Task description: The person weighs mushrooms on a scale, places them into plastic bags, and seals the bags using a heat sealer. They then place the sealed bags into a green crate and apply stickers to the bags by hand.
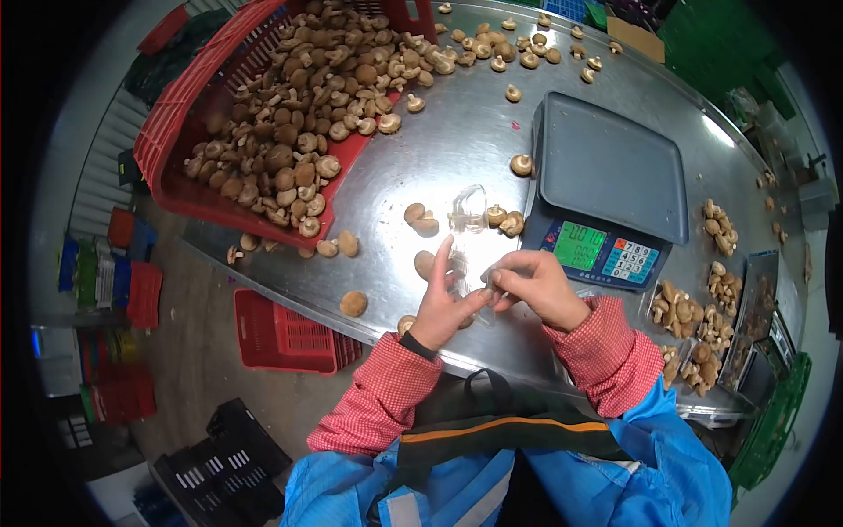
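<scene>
A clear plastic punnet (471, 213) is held up in front of me over the metal table. My left hand (446, 303) grips its near left side, with the index finger pointing up along it and the thumb reaching across. On the near right side, the fingers of my right hand (537, 285) are pinched together at the plastic. Through and around the punnet lie loose shiitake mushrooms (421, 220), a few of them close to my left hand. Glare on the steel makes the punnet's outline hard to follow.
A red crate (189, 105) lies tipped at the left, spilling mushrooms (325, 88) onto the steel table (386, 184). A digital scale (610, 167) with a grey pan stands to the right. Beyond it sit several groups of mushrooms (680, 312), some in clear punnets. Crates (285, 334) stand on the floor.
</scene>
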A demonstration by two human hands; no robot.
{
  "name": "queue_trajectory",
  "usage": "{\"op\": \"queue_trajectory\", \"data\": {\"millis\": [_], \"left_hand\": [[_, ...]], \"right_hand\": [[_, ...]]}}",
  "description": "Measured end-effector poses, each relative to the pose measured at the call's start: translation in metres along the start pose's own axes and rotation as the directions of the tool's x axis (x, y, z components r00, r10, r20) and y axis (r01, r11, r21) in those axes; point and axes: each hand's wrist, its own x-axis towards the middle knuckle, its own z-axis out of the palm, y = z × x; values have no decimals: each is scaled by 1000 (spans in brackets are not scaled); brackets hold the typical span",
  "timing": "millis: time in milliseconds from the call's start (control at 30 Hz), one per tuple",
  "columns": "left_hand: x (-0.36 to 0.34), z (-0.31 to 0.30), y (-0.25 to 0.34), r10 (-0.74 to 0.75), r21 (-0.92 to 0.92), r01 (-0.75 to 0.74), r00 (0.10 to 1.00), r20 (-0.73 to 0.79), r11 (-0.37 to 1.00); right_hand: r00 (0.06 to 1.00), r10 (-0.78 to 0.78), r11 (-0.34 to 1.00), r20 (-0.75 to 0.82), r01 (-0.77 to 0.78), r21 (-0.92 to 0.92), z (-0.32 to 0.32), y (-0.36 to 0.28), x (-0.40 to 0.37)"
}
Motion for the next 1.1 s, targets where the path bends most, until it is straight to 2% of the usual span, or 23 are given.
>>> {"op": "queue_trajectory", "data": {"millis": [267, 367, 733, 967, 1100], "left_hand": [[3, -4, -8, -2, -6, 2, 998, 63, 1000], [0, -2, -9, -63, -169, 76, 995, 83, 983], [-9, -4, -11, -90, -192, 98, 995, 47, 977], [-9, -5, -18, -81, -169, 87, 996, 42, 982], [-10, 0, -13, -83, -222, 91, 995, 48, 971]], "right_hand": [[999, 39, 999, 24, -39, 29, -2, 0, 5], [997, 53, 998, 53, -55, 40, -1, -1, 5], [994, 69, 996, 89, -74, 50, 2, 2, 4], [996, 62, 997, 58, -65, 51, 5, 3, 1], [998, 66, 996, 10, -67, 64, 7, 7, 1]]}}
